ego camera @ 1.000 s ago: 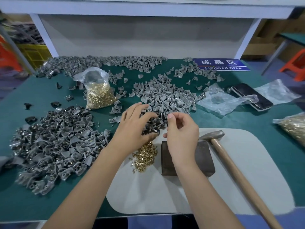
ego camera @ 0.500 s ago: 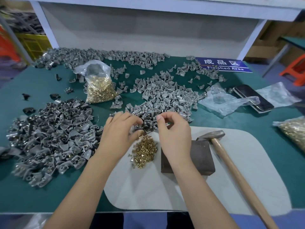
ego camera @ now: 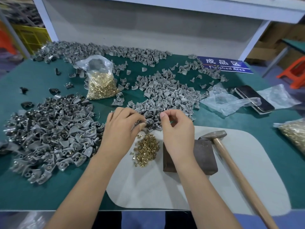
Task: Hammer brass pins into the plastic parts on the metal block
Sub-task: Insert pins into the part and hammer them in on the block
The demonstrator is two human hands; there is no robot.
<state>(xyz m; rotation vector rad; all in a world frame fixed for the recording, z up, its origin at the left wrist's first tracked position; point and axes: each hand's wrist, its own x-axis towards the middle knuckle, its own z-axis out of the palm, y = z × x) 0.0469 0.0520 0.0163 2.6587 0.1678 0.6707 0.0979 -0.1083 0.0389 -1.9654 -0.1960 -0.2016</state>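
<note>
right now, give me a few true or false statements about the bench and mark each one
1. The hammer lies on the mat, held by neither hand. True.
2. The metal block has a plastic part on top. False: its visible top is bare.
3. Loose brass pins lie left of the block. True.
4. The phone sits at the left edge of the table. False: it is at the right, by the clear bags.
5. Both hands, left and right, are at the near edge of the grey parts pile. True.
</note>
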